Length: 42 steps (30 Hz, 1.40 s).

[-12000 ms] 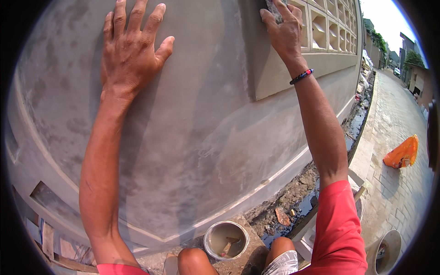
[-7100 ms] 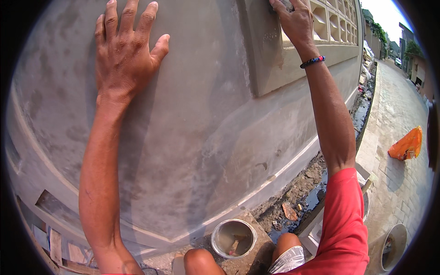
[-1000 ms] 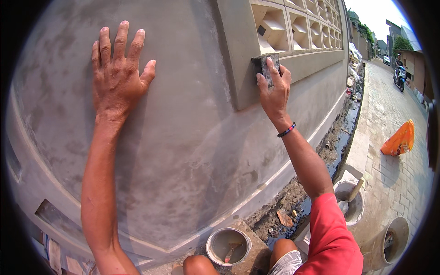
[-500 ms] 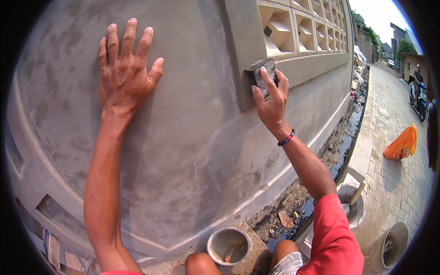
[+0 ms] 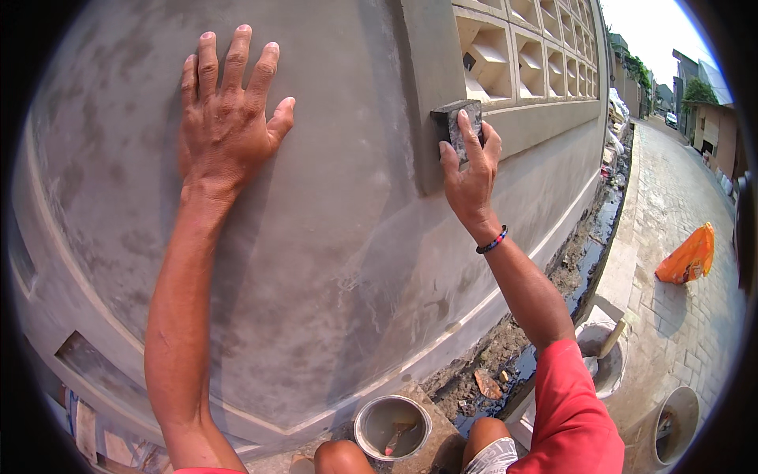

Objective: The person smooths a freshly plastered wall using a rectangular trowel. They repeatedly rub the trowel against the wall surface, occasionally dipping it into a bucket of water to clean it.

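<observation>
My left hand (image 5: 227,130) lies flat on the grey plastered wall (image 5: 316,205), its fingers spread and pointing up. In my right hand (image 5: 474,182) is a dark, rectangular block (image 5: 448,120), held between thumb and fingers. The block rests against the raised plaster border (image 5: 433,63) near the lower left corner of the lattice openings (image 5: 485,59). What the block is made of cannot be told. A dark band with red and blue circles my right wrist.
Below stands a bucket (image 5: 363,430) with a brush (image 5: 399,434) in it. More buckets (image 5: 620,371) (image 5: 687,407) are at the lower right. A muddy drain (image 5: 592,245) runs along the wall's foot. An orange bag (image 5: 685,257) stands on the paved lane (image 5: 663,182).
The view has shifted slightly, moving both hands a little rightward in the picture. The block still touches the border. A rider on a motorbike has gone from the lane.
</observation>
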Tool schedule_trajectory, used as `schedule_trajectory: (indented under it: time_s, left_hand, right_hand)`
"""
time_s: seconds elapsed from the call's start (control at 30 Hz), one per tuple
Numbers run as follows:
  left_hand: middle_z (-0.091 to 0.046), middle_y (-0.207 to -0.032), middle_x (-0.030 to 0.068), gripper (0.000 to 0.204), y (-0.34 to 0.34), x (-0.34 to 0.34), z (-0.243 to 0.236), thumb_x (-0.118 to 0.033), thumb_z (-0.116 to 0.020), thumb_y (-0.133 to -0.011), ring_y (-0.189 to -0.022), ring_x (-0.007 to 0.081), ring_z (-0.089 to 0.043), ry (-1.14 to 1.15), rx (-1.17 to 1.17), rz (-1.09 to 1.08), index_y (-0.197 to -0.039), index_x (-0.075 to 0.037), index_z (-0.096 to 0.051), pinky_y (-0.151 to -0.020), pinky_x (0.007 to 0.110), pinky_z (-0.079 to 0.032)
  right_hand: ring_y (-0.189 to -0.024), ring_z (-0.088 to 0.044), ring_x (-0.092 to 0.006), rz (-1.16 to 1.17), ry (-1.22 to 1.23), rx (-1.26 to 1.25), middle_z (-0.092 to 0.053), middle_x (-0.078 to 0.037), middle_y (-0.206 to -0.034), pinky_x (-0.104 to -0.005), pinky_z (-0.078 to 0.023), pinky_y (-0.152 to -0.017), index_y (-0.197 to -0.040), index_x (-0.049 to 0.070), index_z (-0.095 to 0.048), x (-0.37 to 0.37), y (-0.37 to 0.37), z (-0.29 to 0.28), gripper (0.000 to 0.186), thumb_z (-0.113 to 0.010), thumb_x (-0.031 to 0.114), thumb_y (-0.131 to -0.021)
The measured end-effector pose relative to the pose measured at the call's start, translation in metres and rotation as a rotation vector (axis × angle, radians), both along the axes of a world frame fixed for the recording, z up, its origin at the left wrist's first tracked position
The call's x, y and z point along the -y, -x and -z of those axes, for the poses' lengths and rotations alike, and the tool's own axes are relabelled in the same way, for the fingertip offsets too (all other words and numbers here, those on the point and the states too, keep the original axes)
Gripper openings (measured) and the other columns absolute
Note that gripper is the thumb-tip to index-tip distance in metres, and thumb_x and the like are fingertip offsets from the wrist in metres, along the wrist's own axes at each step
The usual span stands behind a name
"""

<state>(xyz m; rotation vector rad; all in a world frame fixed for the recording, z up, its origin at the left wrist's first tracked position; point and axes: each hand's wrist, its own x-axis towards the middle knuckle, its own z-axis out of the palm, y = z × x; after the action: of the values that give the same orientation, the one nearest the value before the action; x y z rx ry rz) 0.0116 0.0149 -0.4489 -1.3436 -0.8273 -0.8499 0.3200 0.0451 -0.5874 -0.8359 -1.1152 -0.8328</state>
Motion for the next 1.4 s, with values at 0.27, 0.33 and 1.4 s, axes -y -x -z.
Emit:
schedule_trajectory:
  time_s: [0.27,0.33,1.4]
  left_hand:
    - [-0.038,-0.154,0.0044,0.058,0.001,-0.003,-0.002,-0.041,-0.064,-0.089,-0.144,0.0350,-0.030,-0.069,-0.038,0.077,-0.142,-0.023,-0.049,-0.119,0.052,-0.028]
    - [-0.038,-0.154,0.0044,0.058,0.000,-0.004,-0.002,-0.041,-0.064,-0.089,-0.144,0.0351,-0.030,-0.067,-0.041,0.086,-0.142,-0.022,-0.049,-0.119,0.052,-0.029]
    - [-0.037,-0.156,0.0014,0.054,0.004,-0.013,-0.006,-0.042,-0.053,-0.094,-0.146,0.0327,-0.030,-0.117,-0.080,-0.086,-0.146,-0.027,-0.045,-0.121,0.051,-0.026]
  right_hand:
    - [-0.122,-0.056,-0.0382,-0.042,-0.118,0.106,-0.059,-0.023,-0.133,-0.0452,-0.042,-0.105,-0.137,0.006,-0.057,0.006,0.001,-0.186,0.049,-0.061,0.020,-0.091]
    - [-0.125,-0.055,-0.0368,0.046,-0.076,0.028,-0.060,-0.021,-0.134,-0.0425,-0.042,-0.106,-0.135,0.004,-0.059,0.015,-0.003,-0.190,0.046,-0.060,0.019,-0.091]
    - [-0.124,-0.045,-0.0387,-0.067,0.093,-0.307,-0.046,-0.025,-0.132,-0.0467,-0.037,-0.106,-0.139,0.023,-0.060,-0.001,-0.044,0.034,0.060,-0.077,0.018,-0.082]
